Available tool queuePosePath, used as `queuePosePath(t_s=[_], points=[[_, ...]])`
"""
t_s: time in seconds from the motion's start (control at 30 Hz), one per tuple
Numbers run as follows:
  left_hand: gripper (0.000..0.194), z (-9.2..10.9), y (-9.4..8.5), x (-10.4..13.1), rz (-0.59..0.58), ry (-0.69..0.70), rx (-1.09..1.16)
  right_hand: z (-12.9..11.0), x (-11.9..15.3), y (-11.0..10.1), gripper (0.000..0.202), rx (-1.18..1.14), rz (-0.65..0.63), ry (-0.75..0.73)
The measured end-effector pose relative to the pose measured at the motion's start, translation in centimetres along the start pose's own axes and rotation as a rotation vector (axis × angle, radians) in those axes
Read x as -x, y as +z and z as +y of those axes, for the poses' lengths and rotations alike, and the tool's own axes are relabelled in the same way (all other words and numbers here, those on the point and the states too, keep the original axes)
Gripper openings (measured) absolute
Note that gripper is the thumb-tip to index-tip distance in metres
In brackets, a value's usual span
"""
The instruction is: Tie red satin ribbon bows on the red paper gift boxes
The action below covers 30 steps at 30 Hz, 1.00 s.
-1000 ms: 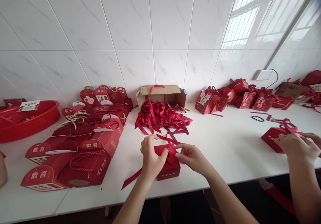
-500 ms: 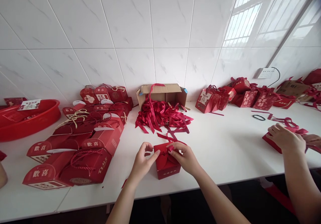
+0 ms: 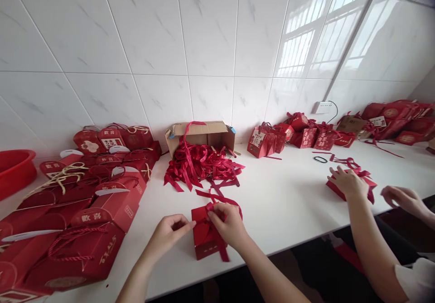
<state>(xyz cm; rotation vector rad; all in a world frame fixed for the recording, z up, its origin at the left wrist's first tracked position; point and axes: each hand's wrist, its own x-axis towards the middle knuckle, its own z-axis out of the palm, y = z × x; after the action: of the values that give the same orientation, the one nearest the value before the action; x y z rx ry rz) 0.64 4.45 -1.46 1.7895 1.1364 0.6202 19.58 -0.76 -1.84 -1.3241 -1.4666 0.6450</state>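
A small red gift box [image 3: 204,248] stands on the white table before me, with a red satin ribbon [image 3: 222,247] across its top and one tail hanging down the front. My right hand [image 3: 228,223] is closed over the top, its thumb and finger pinching a fold of the ribbon. At the box's left edge, my left hand [image 3: 166,236] has thumb and forefinger together on what looks like a thin strand of the same ribbon. Part of the knot is hidden by my right fingers. More ribbon trails behind the box.
Loose ribbons [image 3: 204,167] spill from a cardboard box [image 3: 217,138] by the wall. Rows of red gift boxes [image 3: 112,203] fill the left, beside a red basin [image 3: 15,171]. To the right, a co-worker's hands [image 3: 350,185] are at another red box [image 3: 335,189]; finished-looking boxes [image 3: 260,142] line the wall.
My view has swung to the right. My left hand has drawn away from my right, toward the box's left edge. A ribbon tail now hangs over the box front. The co-worker's hands have separated.
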Motion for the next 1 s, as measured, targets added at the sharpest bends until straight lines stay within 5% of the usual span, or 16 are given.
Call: queuePosePath(t_s=[0.2, 0.37, 0.47, 0.63, 0.83, 0.9, 1.0], points=[[0.022, 0.2, -3.6, 1.4, -0.048, 0.107, -0.305, -0.2, 0.2, 1.0, 0.021, 0.175, 0.177, 0.018], [0.016, 2.0, -5.0, 1.8, 0.117, 0.352, -0.283, -0.7, 0.0, 1.0, 0.021, 0.164, 0.183, 0.042], [0.015, 4.6, -4.3, 0.7, 0.158, 0.433, -0.231, -1.1, 0.0, 0.9, 0.022, 0.191, 0.137, 0.044], [0.015, 9.0, -1.8, -2.8, 0.01, 0.443, -0.248, -1.3, 0.3, 0.7, 0.025, 0.285, 0.021, -0.035], [0.012, 10.7, 1.4, -6.7, -0.165, 0.482, -0.339, -0.9, 0.7, 0.6, 0.024, 0.291, 0.014, -0.058], [0.015, 10.3, 1.7, -7.2, -0.1, 0.535, -0.406, -0.8, 0.6, 0.7, 0.031, 0.277, 0.045, -0.046], [0.027, 9.0, 1.1, -6.6, 0.262, 0.582, -0.419, -0.6, 0.5, 0.8, 0.038, 0.263, 0.081, -0.032]])
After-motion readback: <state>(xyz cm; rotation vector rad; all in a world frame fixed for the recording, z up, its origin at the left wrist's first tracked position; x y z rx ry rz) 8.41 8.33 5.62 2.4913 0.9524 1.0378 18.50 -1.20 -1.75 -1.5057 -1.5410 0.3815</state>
